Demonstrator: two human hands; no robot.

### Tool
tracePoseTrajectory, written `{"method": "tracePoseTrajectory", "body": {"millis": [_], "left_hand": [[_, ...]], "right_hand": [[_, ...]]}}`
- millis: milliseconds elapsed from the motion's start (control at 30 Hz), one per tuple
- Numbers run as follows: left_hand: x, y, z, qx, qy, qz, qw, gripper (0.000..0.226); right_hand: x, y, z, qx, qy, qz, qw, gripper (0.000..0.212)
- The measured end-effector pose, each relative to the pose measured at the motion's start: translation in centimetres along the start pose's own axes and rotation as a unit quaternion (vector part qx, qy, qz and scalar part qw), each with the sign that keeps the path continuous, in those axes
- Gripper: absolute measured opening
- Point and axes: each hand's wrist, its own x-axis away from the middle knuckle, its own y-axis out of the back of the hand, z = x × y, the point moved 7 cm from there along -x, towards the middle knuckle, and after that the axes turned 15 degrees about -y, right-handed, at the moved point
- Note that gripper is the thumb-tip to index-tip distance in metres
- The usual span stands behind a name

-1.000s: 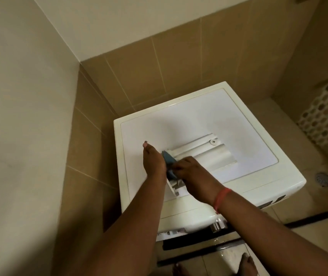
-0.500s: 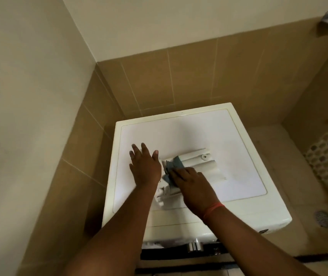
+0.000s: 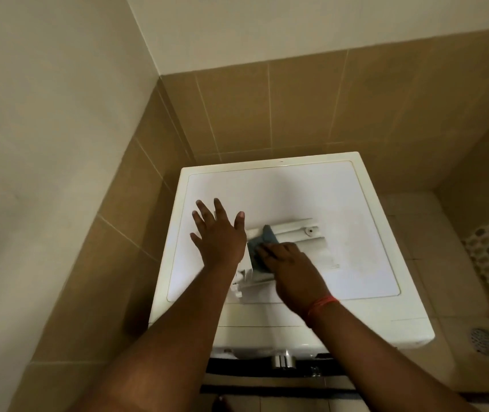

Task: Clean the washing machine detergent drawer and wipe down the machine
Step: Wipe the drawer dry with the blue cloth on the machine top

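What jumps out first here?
Two bare arms reach over a white washing machine set in a tan-tiled corner. The right hand presses a blue cloth onto the white detergent drawer lying on the machine's top, while the left hand lies spread flat beside it.

Left hand now flat, fingers spread.

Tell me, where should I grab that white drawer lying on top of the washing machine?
Probably by the free far end of the detergent drawer, coming from the right. It lies flat and long, and both hands, left and right with its blue cloth, cover the near end.
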Motion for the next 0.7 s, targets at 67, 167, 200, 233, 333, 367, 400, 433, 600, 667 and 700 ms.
{"method": "tracePoseTrajectory", "body": {"millis": [67, 167, 200, 233, 333, 367, 400, 433, 600, 667, 700], "left_hand": [[0.1, 0.0, 0.0, -0.003, -0.005, -0.003, 1.0, 0.076], [0.1, 0.1, -0.1, 0.01, -0.009, -0.01, 1.0, 0.075], [0.1, 0.0, -0.1, 0.019, -0.009, -0.009, 1.0, 0.075], [0.1, 0.0, -0.1, 0.028, -0.01, -0.009, 1.0, 0.075], [-0.1, 0.0, -0.1, 0.048, -0.009, -0.006, 0.999, 0.075], [-0.1, 0.0, 0.0, 0.054, -0.009, -0.004, 0.998, 0.075], [-0.2, -0.1, 0.1, 0.062, -0.01, -0.003, 0.998, 0.075], [-0.3, -0.1, 0.1, 0.07, -0.012, -0.002, 0.998, 0.074], [-0.4, -0.3, 0.3, 0.113, -0.033, -0.003, 0.993, 0.071], [-0.5, -0.4, 0.3, 0.132, -0.041, -0.005, 0.99, 0.07], [-0.5, -0.4, 0.3, 0.14, -0.044, -0.005, 0.989, 0.07]], "right_hand": [[-0.2, 0.9, -4.0, 0.024, -0.058, -0.03, 0.998, 0.061], [-0.3, 1.4, -7.9, 0.048, -0.152, -0.012, 0.987, 0.068], [-0.3, 1.3, -7.5, 0.052, -0.168, -0.011, 0.984, 0.065], [-0.4, 1.0, -6.4, 0.049, -0.174, -0.014, 0.983, 0.062], [-0.1, -0.4, -1.1, 0.042, -0.141, -0.015, 0.989, 0.063], [0.1, -0.7, 0.7, 0.036, -0.118, -0.009, 0.992, 0.069], [0.5, -0.8, 2.0, 0.022, -0.101, -0.003, 0.995, 0.074], [0.8, -0.7, 2.7, -0.013, -0.086, 0.001, 0.996, 0.075], [0.6, 3.7, -0.6, -0.109, -0.114, -0.037, 0.987, 0.056], [-0.3, 2.9, -1.4, -0.021, -0.084, -0.007, 0.996, 0.051], [-0.7, 2.0, -1.0, 0.013, -0.06, 0.032, 0.998, 0.052]]}}
